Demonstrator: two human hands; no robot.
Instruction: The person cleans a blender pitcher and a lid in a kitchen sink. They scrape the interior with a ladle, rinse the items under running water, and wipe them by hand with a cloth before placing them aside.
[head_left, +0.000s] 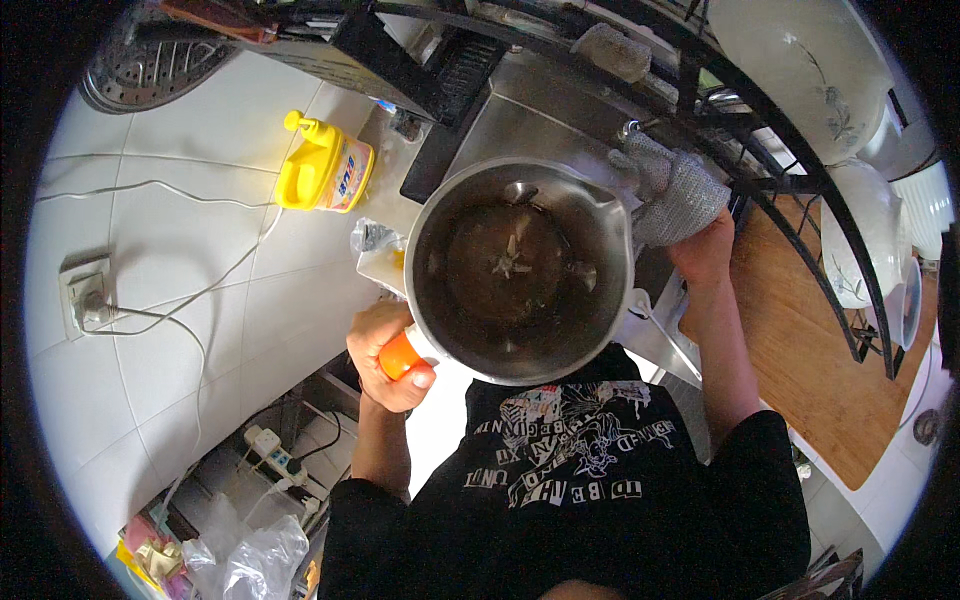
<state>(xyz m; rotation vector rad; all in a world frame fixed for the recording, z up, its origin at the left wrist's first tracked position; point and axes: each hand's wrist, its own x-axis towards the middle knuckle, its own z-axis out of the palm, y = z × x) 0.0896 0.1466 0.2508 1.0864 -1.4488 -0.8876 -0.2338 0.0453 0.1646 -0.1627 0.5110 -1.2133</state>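
Observation:
A stainless steel blender jug (435, 225) is tipped towards me over the sink, showing its inside. Blades (511, 262) stand at the centre of its dark bottom; I cannot tell if liquid lies there. My left hand (390, 360) is wrapped around the jug's white and orange handle (401, 355). On the jug's other side my right hand (703, 251) holds a grey mesh dishcloth (679, 199), bunched beside the pouring lip. The cloth hides most of its fingers.
A steel sink (517, 120) lies beneath a black metal rack (795, 154) bearing white bowls (862, 232). To the left are a yellow detergent bottle (322, 165) and a wall socket (86, 296) with cords. A wooden board (817, 360) lies right, plastic bags (255, 555) lower left.

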